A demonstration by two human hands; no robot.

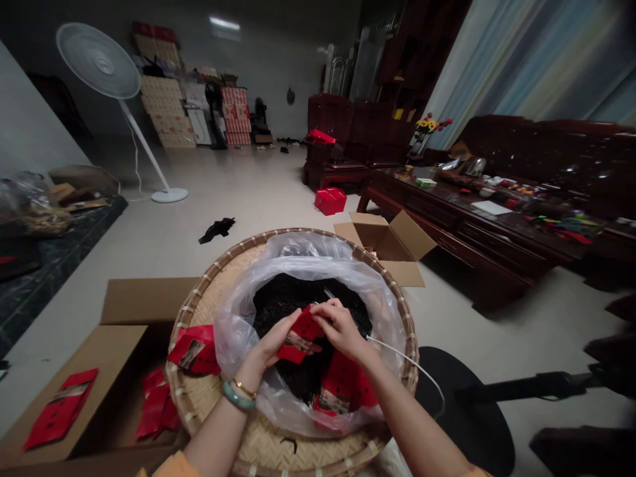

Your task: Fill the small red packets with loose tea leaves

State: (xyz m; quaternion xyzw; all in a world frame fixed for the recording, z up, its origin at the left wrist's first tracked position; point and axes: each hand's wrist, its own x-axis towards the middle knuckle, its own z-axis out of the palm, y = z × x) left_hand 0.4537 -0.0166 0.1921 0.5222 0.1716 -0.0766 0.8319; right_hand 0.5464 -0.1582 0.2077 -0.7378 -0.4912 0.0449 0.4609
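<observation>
Over the middle of a clear plastic bag (233,291) full of dark, dry, leaf-like stuff (271,315), both my hands are closed on one red packet (301,331). My left hand (273,341) grips its left side. The fingers of my right hand (338,324) pinch its upper edge. Part of a thin metal tool (328,293) shows just behind my right fingers; whether I touch it I cannot tell. More red packets (342,387) lie in the bag under my right forearm. Other red packets (196,351) rest on the woven bamboo tray (209,281), left of the bag.
An open cardboard box (99,358) with red packets stands at the left; another open box (392,238) is behind the tray. A white cable (412,364) runs over the tray's right rim near a black round base (467,424). A low wooden table (447,218) stands right.
</observation>
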